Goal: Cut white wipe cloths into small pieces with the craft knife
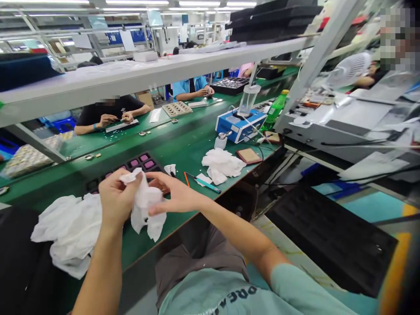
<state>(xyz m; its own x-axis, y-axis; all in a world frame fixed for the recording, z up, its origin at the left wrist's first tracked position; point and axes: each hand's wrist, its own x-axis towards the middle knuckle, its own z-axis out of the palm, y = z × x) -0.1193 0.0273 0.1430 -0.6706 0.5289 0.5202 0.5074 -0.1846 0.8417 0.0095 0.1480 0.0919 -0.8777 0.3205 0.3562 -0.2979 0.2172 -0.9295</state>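
A crumpled white wiping cloth hangs between my two hands, above the near edge of the green bench. My left hand is closed, pinching the cloth's upper part between thumb and fingers. From the other side my right hand curls round the cloth, its thumb lying across the front of it. Whether anything is wrapped inside the cloth is hidden. Behind my hands lies a black tray with purple pieces in its pockets, partly covered by them. A heap of white cloths rests just left of my left forearm.
On the green bench to the right lie a teal pen-like tool, more white cloths, a small dispenser bottle, a blue machine and a green bottle. A shelf spans above. Co-workers sit opposite.
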